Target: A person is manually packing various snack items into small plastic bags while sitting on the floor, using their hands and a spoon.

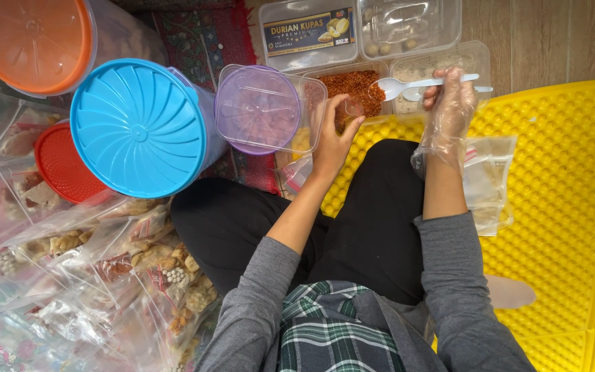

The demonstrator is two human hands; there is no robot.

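My left hand (335, 134) is bare and holds a small clear plastic bag (350, 109) with a little reddish powder in it, just in front of a clear tub of red chili flakes (356, 86). My right hand (449, 103) wears a loose clear plastic glove and grips a white plastic spoon (397, 87). The spoon's bowl hovers over the edge of the chili tub, right of the small bag. A tub of pale crumbs (418, 69) sits behind the spoon.
A round purple-lidded tub (259, 107), a blue-lidded jar (136, 127), an orange-lidded jar (32, 41) and a red lid (63, 165) stand at left. Several filled snack bags (105, 262) lie at lower left. Clear lidded boxes (359, 27) sit at the back. A yellow foam mat (566, 207) spreads to the right.
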